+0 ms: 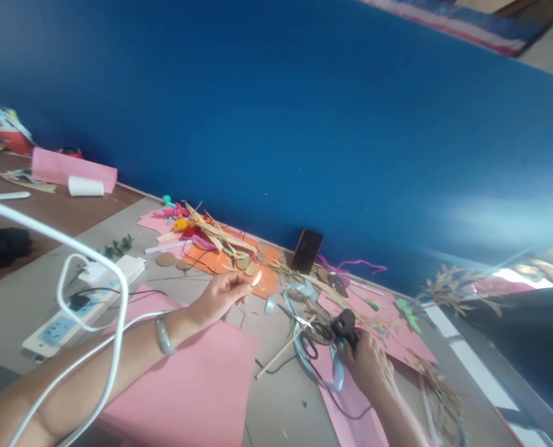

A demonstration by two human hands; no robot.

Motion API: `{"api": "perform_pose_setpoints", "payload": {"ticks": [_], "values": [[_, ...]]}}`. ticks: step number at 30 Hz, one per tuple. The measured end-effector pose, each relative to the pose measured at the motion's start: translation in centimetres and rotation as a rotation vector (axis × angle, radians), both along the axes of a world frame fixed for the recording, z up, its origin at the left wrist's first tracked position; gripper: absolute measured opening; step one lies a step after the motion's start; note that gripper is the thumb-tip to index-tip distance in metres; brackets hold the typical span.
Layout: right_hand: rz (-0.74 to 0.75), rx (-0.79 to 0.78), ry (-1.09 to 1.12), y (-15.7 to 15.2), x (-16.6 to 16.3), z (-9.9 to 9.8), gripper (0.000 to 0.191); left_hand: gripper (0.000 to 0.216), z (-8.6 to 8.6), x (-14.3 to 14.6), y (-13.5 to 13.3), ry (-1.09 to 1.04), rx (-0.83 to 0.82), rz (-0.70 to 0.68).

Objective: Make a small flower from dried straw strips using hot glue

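My left hand, with a bangle at the wrist, pinches a small pale sliver between thumb and fingertips, above the edge of an orange sheet. Lower right, my right hand is closed around a black tool that looks like a glue gun; the fingers partly cover it. Beside that tool lie dark-handled scissors and a loop of light blue ribbon. A thin wooden stick rests near the scissors. Between my hands is a small ribbon roll.
Pink sheets cover parts of the grey table. A white power strip stands left, with a white cable arching across my left arm. A phone leans near the blue partition. Dried sprigs lie right; a paper cup lies far left.
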State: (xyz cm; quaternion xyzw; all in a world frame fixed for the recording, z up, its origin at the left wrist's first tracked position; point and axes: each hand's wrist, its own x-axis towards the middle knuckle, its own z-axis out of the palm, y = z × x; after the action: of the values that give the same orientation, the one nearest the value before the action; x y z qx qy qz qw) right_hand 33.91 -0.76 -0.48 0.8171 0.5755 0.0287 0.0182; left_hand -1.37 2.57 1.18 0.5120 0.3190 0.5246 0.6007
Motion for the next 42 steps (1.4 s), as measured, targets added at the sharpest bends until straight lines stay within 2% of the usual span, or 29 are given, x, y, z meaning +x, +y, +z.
{"api": "perform_pose_setpoints", "payload": {"ticks": [3,5,7,10,12,15,18,21,26,35,42], "values": [[0.061,0.121,-0.102,-0.6,-0.8,0.8,0.048,0.018,-0.1,0.0,-0.1,-0.022,0.016,-0.009],[0.219,0.295,-0.09,-1.1,-2.4,1.9,0.046,0.019,-0.2,0.1,-0.2,-0.028,0.019,-0.019],[0.421,0.393,0.123,-1.6,-4.9,3.3,0.037,0.019,-0.2,0.2,-0.4,-0.03,0.02,-0.024],[0.611,0.269,0.584,-1.7,-9.9,5.2,0.025,0.019,0.0,0.3,-0.7,-0.03,0.027,-0.033],[0.624,0.195,0.845,-1.2,-13.1,5.9,0.022,0.019,0.2,0.4,-0.9,-0.033,0.034,-0.035],[0.556,0.172,1.132,0.1,-16.6,5.9,0.021,0.02,0.5,0.4,-1.1,-0.048,0.035,-0.024],[0.529,0.192,1.397,1.2,-18.4,5.2,0.023,0.021,0.7,0.4,-1.1,-0.058,0.015,-0.014],[0.5,0.25,1.567,1.7,-19.1,4.6,0.02,0.024,0.9,0.4,-1.0,-0.053,-0.017,0.0],[0.44,0.287,1.648,1.8,-19.5,4.1,0.015,0.023,0.9,0.5,-1.1,-0.064,-0.043,0.01],[0.386,0.355,1.495,2.1,-19.6,3.1,0.017,0.025,1.0,0.9,-1.4,-0.052,-0.126,0.05],[0.372,0.373,1.476,2.4,-19.6,2.5,0.018,0.026,0.8,1.2,-1.5,-0.048,-0.174,0.069]]}}
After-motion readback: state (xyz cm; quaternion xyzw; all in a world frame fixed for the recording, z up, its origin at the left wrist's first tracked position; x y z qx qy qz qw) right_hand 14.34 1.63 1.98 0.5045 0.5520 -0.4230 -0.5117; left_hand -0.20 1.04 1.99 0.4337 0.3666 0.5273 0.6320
